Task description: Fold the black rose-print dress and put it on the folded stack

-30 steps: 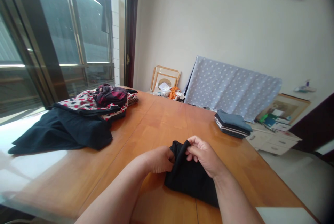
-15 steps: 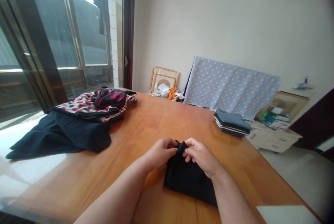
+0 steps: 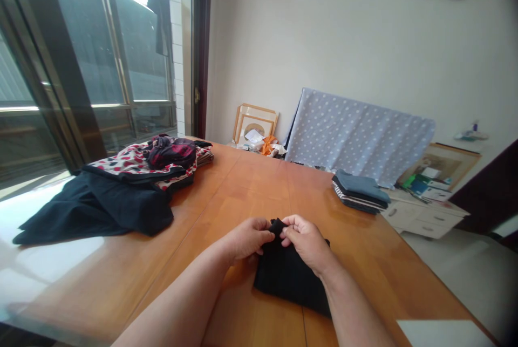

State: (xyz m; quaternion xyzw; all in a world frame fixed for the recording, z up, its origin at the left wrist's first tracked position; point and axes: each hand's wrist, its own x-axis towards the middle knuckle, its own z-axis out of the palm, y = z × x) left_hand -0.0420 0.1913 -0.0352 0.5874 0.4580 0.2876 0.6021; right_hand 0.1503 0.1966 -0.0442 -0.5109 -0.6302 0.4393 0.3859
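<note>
A black folded garment (image 3: pixel 289 277) lies on the wooden table (image 3: pixel 243 185) right in front of me; its exact kind does not show. My left hand (image 3: pixel 251 238) pinches the upper left part of its far edge between thumb and fingers. Close beside it, my right hand (image 3: pixel 304 242) grips the same edge, its fingertips near those of my left hand. A small bunched bit of black cloth stands up between the two hands. My right hand and forearm cover part of the garment's right side.
On the left lie dark trousers (image 3: pixel 97 204) and a heap of patterned clothes (image 3: pixel 137 161). A stack of folded clothes (image 3: pixel 360 190) sits at the far right edge. A white sheet (image 3: pixel 443 332) lies at the near right corner. Beyond the table stands a white cabinet (image 3: pixel 429 215).
My right hand has shifted slightly left, with the pinched cloth edge tipping left between my hands. A black corner now shows to the right of my right hand.
</note>
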